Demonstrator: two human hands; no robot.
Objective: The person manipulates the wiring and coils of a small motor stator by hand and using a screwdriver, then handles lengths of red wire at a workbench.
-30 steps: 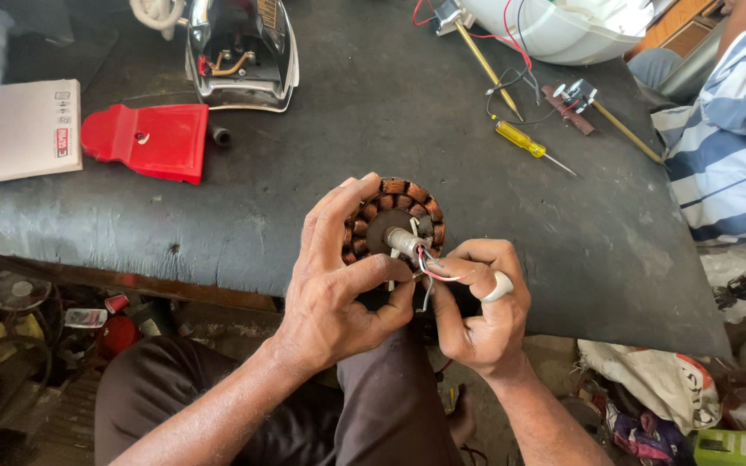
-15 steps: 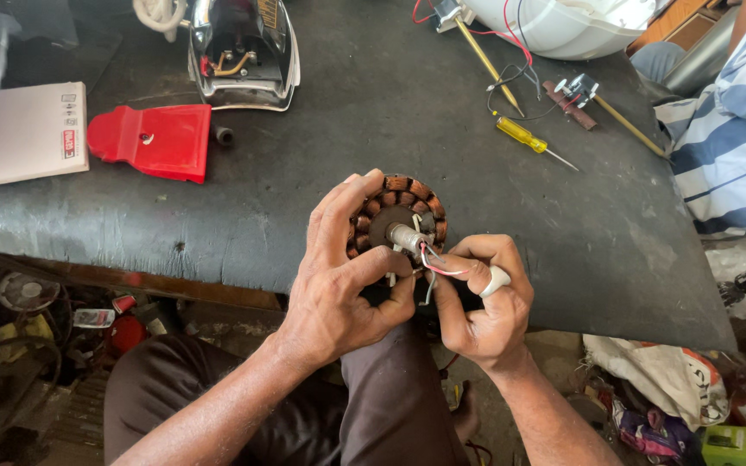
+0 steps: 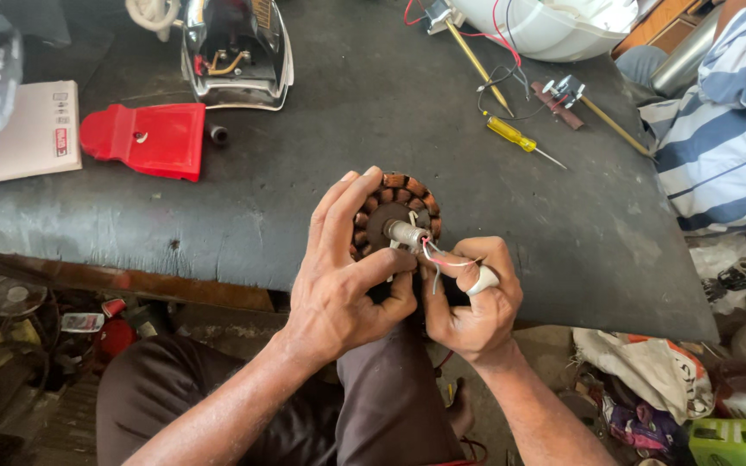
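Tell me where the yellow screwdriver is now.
In the head view, the yellow screwdriver lies on the dark table, upper right, beyond the hands.

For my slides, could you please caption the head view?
Both hands, left hand and right hand, hold a copper-wound stator over a dark workbench.

Copper-brown stator (image 3: 395, 216) — red cover (image 3: 144, 140), yellow screwdriver (image 3: 511, 133).

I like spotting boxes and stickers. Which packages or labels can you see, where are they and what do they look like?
Flat box: far left on the dark table, rectangular, pale pinkish-white.
Label: small red rectangle on that box's right edge.
Green package: bottom right on the floor, bright green, partly cut off.
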